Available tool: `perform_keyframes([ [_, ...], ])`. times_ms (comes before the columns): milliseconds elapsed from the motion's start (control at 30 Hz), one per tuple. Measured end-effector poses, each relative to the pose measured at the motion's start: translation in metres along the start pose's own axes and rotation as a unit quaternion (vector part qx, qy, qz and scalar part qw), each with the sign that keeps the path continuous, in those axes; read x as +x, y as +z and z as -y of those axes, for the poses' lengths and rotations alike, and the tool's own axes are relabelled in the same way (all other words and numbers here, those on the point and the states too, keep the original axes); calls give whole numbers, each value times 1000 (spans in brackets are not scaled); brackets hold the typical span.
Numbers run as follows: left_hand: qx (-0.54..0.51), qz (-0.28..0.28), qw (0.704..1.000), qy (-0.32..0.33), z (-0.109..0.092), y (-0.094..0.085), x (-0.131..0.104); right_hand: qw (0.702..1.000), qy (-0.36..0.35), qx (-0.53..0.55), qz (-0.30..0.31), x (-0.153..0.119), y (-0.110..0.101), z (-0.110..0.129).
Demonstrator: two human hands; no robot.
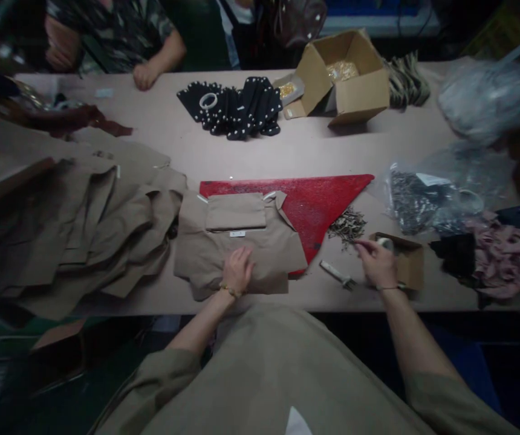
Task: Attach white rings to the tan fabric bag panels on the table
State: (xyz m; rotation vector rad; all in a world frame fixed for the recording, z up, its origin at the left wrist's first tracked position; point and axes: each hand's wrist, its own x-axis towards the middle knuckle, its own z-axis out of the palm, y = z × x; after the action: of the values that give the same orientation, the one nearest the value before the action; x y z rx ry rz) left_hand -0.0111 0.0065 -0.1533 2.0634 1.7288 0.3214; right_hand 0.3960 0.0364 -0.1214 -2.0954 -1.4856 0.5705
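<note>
My left hand (239,269) lies on a tan cloth piece (260,254), its fingers resting on the fabric. The piece has a folded flap (236,211) on top and a small white label (237,234) below the flap. It is spread partly over a red triangular sheet (309,208). My right hand (376,261) is at the near edge of a pile of small greyish pieces (348,225). Its thumb and forefinger are pinched together; whatever is between them is too small to make out. A pale tool with a slim handle (336,273) lies left of that hand.
Stacked tan cloth pieces (83,223) cover the left side. A small box (409,266) stands beside my right hand, with plastic bags (416,202) behind it. Black studded pieces (237,109) and an open carton (362,90) lie across the table. A person's hand (144,76) rests opposite.
</note>
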Motion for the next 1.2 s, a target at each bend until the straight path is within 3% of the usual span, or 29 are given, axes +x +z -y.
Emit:
perform_keyframes([
  [67,-65,2,991,114,3,-14,1,985,-67,96,130,-33,50,78],
  [133,-88,16,980,178,8,-30,5,956,-92,171,221,-62,102,143],
  [233,-80,34,981,173,27,-51,16,929,-72,244,269,-84,159,192],
  [400,-96,66,981,153,76,-63,53,926,-98,250,266,-61,192,206],
  [567,-99,-4,995,32,105,-43,94,956,-176,18,234,-11,215,218],
  [700,-96,-12,995,1,111,-27,103,930,-203,-114,284,10,231,220],
  [1200,-69,34,996,-42,104,-24,104,911,-169,-138,350,30,235,225],
])
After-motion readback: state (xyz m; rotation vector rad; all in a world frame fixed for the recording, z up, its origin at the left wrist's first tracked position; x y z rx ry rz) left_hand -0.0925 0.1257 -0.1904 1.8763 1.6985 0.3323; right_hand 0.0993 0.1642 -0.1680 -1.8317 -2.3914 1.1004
